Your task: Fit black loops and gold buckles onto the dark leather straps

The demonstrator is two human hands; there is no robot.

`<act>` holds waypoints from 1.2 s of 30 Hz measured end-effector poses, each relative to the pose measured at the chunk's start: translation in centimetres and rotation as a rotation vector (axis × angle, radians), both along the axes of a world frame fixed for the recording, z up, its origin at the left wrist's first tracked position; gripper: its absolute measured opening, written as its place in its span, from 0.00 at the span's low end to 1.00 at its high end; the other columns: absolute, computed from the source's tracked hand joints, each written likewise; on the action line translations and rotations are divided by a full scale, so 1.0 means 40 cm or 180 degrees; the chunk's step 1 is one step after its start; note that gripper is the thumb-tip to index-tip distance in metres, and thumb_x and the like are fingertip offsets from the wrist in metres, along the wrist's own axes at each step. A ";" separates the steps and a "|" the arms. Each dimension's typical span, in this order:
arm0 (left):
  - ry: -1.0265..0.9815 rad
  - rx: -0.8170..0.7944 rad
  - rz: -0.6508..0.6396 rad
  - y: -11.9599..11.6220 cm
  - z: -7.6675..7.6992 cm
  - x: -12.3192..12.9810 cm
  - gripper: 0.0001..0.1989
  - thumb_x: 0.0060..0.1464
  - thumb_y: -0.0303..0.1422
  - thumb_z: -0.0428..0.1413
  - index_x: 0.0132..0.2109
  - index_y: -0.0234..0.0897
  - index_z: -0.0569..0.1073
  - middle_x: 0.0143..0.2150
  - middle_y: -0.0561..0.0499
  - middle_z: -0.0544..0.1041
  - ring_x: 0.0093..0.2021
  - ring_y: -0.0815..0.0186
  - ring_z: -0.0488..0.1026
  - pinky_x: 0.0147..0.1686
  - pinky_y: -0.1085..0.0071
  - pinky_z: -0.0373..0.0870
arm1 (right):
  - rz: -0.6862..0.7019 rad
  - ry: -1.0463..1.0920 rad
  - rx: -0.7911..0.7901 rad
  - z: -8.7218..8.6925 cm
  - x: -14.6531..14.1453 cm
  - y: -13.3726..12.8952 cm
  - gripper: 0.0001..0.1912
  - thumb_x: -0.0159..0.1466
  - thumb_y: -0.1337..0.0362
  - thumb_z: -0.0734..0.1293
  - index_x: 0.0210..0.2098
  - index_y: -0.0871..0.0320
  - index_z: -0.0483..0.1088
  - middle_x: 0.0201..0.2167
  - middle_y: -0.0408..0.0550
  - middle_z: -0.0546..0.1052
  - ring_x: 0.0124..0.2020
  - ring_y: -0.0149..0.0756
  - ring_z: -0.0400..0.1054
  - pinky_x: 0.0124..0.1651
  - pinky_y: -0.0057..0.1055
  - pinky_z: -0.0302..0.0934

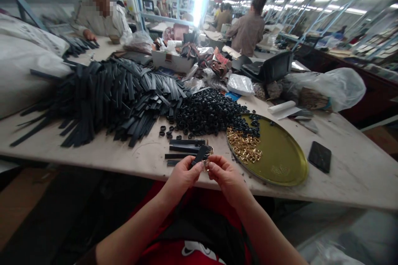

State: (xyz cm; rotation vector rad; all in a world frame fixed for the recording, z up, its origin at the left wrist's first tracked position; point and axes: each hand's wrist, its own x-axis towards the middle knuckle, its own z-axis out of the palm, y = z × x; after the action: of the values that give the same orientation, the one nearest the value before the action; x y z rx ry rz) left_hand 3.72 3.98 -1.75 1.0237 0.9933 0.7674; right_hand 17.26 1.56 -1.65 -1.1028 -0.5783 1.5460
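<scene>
Between thumb and fingers, my left hand (185, 172) grips a short black strap (200, 154). My right hand (222, 169) pinches a small gold buckle (206, 165) at the strap's near end, so the two hands almost touch. Just behind them several black straps with buckles (183, 149) lie side by side on the table. A heap of small black loops (208, 112) rises beyond these. To the right, a pile of gold buckles (244, 147) rests on a round gold tray (286, 161).
A big pile of loose black straps (108, 95) covers the table's left side. A dark phone (319, 156) lies right of the tray. Plastic bags and scraps (214, 66) crowd the back. A co-worker (101, 16) sits at the far left; another person (248, 27) stands behind.
</scene>
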 end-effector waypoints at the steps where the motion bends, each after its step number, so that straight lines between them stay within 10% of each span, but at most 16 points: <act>1: -0.0014 -0.0019 -0.0040 -0.003 0.001 -0.006 0.14 0.47 0.42 0.55 0.33 0.33 0.65 0.19 0.61 0.58 0.17 0.78 0.51 0.16 0.80 0.47 | 0.0096 0.0072 0.0002 0.004 -0.003 -0.006 0.15 0.47 0.64 0.73 0.33 0.59 0.70 0.24 0.39 0.72 0.20 0.20 0.60 0.23 0.19 0.55; 6: -0.0095 -0.0155 -0.0201 -0.016 0.010 -0.021 0.13 0.49 0.40 0.53 0.35 0.33 0.67 0.20 0.60 0.60 0.17 0.77 0.52 0.16 0.79 0.48 | 0.0375 0.0811 -0.0116 0.026 -0.016 -0.028 0.23 0.43 0.68 0.75 0.39 0.56 0.69 0.25 0.38 0.72 0.23 0.22 0.63 0.24 0.19 0.57; 13: 0.0617 0.0969 -0.0065 -0.030 0.022 -0.026 0.11 0.53 0.38 0.50 0.36 0.34 0.70 0.33 0.52 0.73 0.34 0.67 0.68 0.36 0.73 0.63 | 0.0205 0.1105 -0.0370 -0.018 -0.031 -0.036 0.10 0.49 0.65 0.73 0.27 0.60 0.70 0.25 0.39 0.72 0.22 0.19 0.63 0.26 0.16 0.60; 21: 0.1826 0.1430 -0.0602 -0.042 0.030 -0.077 0.15 0.57 0.39 0.42 0.34 0.37 0.71 0.28 0.52 0.73 0.29 0.65 0.68 0.30 0.74 0.60 | -0.0194 0.0728 -0.0377 -0.030 -0.020 -0.014 0.13 0.44 0.63 0.75 0.25 0.59 0.69 0.22 0.37 0.72 0.22 0.20 0.63 0.27 0.17 0.61; 36: 0.1006 0.0813 -0.0592 -0.046 -0.017 -0.039 0.07 0.53 0.32 0.48 0.39 0.34 0.66 0.31 0.52 0.71 0.30 0.69 0.66 0.31 0.74 0.63 | 0.0276 0.0692 -0.0060 -0.051 -0.058 -0.050 0.14 0.51 0.63 0.71 0.37 0.55 0.68 0.30 0.42 0.74 0.27 0.29 0.66 0.32 0.28 0.60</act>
State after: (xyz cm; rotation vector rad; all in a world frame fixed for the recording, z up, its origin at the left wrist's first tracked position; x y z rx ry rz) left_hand 2.15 2.15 -2.42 1.4709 1.0660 0.5981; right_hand 14.94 -0.42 -3.69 -0.9186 -0.4687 1.7237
